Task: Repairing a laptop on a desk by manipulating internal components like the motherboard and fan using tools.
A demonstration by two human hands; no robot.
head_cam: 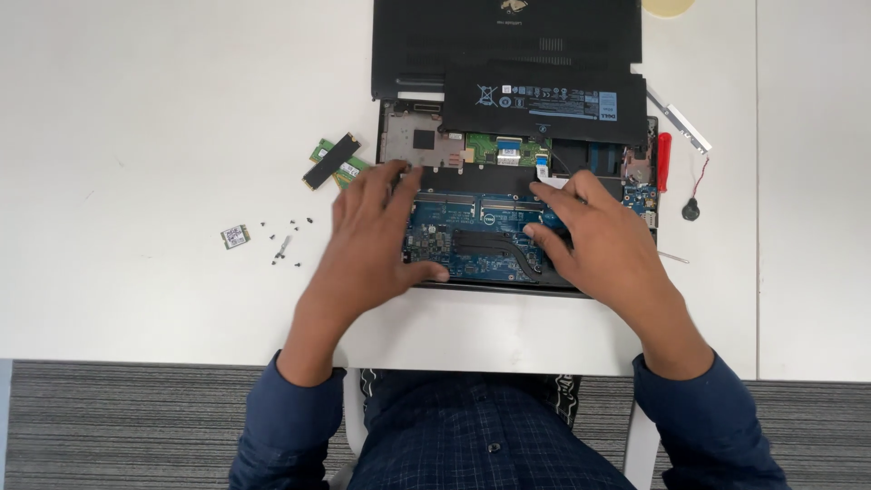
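- My left hand (pixel 376 231) lies flat, fingers spread and holding nothing, on the opened laptop (pixel 454 238) at the table's (pixel 136 109) centre.
- My right hand (pixel 594 240) rests at the board's 3 o'clock side, fingers narrow, pressing near the black heat pipe (pixel 494 240); nothing gripped.
- Battery (pixel 544 100) sits at 12 o'clock, screws (pixel 286 240) at 9 o'clock.
- I judge light, even pressure best here.

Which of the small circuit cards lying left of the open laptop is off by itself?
The small square card, alone beside the scattered screws. The other green cards are stacked under a black strip.
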